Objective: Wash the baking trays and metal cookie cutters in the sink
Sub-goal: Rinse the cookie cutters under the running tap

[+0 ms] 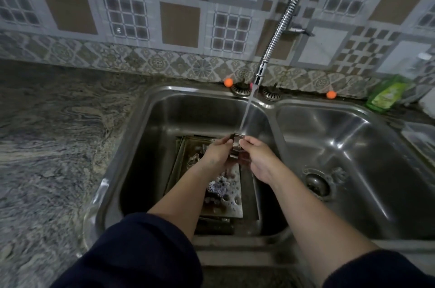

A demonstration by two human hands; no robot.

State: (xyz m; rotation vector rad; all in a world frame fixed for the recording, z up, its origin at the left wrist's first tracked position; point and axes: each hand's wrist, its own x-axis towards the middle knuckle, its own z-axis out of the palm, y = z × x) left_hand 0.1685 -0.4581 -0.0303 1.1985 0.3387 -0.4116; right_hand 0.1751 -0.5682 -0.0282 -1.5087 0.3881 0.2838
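Cookie cutter [236, 146], mostly hidden and its shape unclear, sits pinched between left hand [217, 154] and right hand [257, 158] under the faucet stream [247, 113], above baking trays [226, 200] in the left sink basin [146, 146].

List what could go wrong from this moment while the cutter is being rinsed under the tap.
1. The metal cookie cutter is pinched between wet left hand and right hand; it may slip and drop onto the baking trays below.
2. Its thin edges could nick the fingers.
3. The water stream hits the cutter high in the sink, so it may splash the counter.
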